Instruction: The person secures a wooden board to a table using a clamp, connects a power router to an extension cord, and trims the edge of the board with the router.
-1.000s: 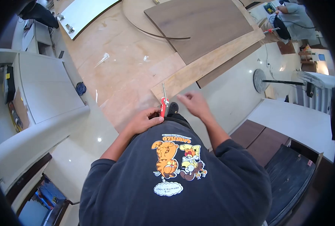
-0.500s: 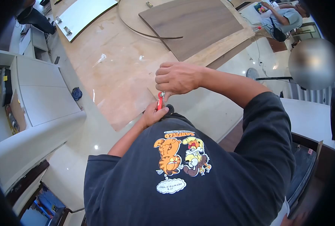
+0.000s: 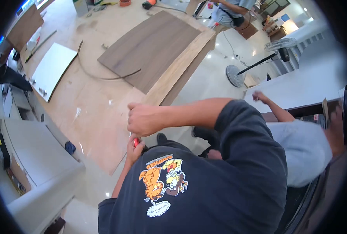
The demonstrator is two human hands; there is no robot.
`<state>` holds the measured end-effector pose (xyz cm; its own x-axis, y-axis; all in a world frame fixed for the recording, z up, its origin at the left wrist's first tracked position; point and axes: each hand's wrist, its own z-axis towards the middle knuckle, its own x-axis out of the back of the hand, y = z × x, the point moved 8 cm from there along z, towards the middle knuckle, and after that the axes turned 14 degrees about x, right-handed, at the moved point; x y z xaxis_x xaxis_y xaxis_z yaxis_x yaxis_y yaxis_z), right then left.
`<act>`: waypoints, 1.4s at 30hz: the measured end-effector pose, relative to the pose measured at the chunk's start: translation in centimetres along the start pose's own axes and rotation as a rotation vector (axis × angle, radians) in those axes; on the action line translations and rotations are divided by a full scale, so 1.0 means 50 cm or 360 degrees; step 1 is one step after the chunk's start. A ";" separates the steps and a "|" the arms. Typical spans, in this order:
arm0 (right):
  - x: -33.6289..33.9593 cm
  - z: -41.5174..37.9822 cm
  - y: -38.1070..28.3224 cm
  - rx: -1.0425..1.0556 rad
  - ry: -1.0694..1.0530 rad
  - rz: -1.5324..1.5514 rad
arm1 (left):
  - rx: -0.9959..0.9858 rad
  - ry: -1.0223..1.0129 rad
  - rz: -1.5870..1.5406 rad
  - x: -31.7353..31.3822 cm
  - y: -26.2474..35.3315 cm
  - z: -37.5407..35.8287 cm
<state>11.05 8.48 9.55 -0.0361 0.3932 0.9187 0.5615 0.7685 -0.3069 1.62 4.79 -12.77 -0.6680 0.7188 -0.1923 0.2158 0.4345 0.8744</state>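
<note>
At the near edge of the worktable [image 3: 97, 136], my left hand [image 3: 133, 153] is closed around a small red-handled tool [image 3: 136, 142]. Its upper end looks metallic, but most of it is hidden by my fingers. Just above is my right hand [image 3: 145, 119], curled into a fist with the thumb side by the tool's metal end. Whatever those fingers hold is hidden. A dark wood-grain panel [image 3: 150, 50] lies on the table beyond my hands, and a thin curved strip of edging [image 3: 99, 78] rests beside it, partly over its corner.
A white panel with hinges [image 3: 54, 70] lies at the table's left. A person in a grey shirt [image 3: 298, 150] is close on my right; another person [image 3: 232, 15] stands at the far side. A standing fan [image 3: 236, 75] is on the floor. White cabinets [image 3: 37, 152] line the left.
My view has turned to the right, so the table and both hands appear shifted left. The person in grey has come into view beside me. My hands remain together at the red tool.
</note>
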 end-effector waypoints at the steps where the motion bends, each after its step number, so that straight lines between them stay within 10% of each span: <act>1: 0.012 0.013 -0.004 0.0165 0.0029 -0.0066 | 0.0000 0.0048 0.0021 0.004 -0.001 -0.002; 18: -0.166 0.157 0.005 0.1067 -0.0603 0.1619 | -0.0006 -0.0076 -0.0235 -0.004 -0.007 -0.006; 42: -0.173 0.062 0.028 -0.0599 0.1078 0.2419 | -0.0090 -0.0035 -0.0337 -0.020 -0.040 0.020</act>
<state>9.58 7.75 0.41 0.9523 0.2598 -0.1600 -0.0906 -0.2600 -0.9613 2.56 3.73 -14.75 -0.6784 0.6267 -0.3835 0.0315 0.5463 0.8370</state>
